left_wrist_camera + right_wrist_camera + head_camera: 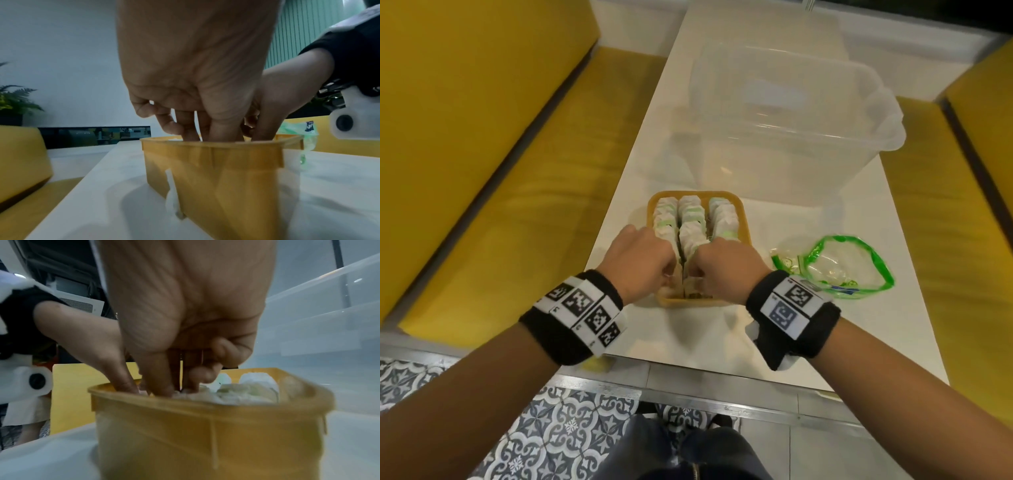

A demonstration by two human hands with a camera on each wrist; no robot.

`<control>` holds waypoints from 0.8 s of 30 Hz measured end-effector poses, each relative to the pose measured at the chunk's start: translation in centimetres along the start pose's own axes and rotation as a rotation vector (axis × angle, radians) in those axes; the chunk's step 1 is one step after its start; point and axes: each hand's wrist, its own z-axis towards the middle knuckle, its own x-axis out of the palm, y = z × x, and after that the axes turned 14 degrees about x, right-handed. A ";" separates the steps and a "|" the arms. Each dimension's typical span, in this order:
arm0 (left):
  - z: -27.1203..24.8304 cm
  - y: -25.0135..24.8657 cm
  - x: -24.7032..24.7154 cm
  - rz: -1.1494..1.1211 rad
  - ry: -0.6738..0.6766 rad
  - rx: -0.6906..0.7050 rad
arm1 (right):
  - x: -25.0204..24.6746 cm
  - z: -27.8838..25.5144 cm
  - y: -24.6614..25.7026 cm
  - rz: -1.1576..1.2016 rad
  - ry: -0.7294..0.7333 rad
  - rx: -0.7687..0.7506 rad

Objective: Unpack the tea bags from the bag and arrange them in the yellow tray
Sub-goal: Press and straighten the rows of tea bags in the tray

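The yellow tray (745, 226) sits on the white table, packed with three rows of white tea bags (691, 219) with green tags. Both hands reach into its near end, knuckles up, fingers pointing down. My left hand (671, 274) (205, 134) has its fingers and thumb bunched among the tea bags, with the tips hidden behind the tray wall (216, 170). My right hand (697, 274) (174, 387) pinches tea bags (246, 391) beside it, almost touching the left. The green-rimmed clear bag (839, 270) lies flat and open to the tray's right.
A large clear plastic bin (791, 120) stands just behind the tray. Yellow benches (482, 137) flank the narrow table (825, 325) on both sides. The table's near edge is close behind my wrists. Patterned floor tiles show below.
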 end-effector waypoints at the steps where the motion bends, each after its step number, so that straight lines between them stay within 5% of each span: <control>1: 0.2 0.2 -0.2 0.017 0.014 -0.007 | 0.0 0.3 -0.1 -0.005 -0.025 0.024; 9: 1.2 0.3 0.0 0.092 0.127 0.022 | 1.0 0.9 -0.3 -0.035 -0.078 0.073; 16: 0.1 1.1 -0.5 -0.058 -0.087 -0.056 | -1.0 0.0 -3.5 0.294 -0.045 0.256; 21: -0.4 0.2 -1.3 -0.323 -0.291 -0.115 | -1.4 -1.1 -7.1 0.508 -0.205 0.352; 24: 0.0 -0.9 -1.2 -0.452 -0.288 -0.138 | -0.9 -2.1 -7.7 0.564 -0.254 0.365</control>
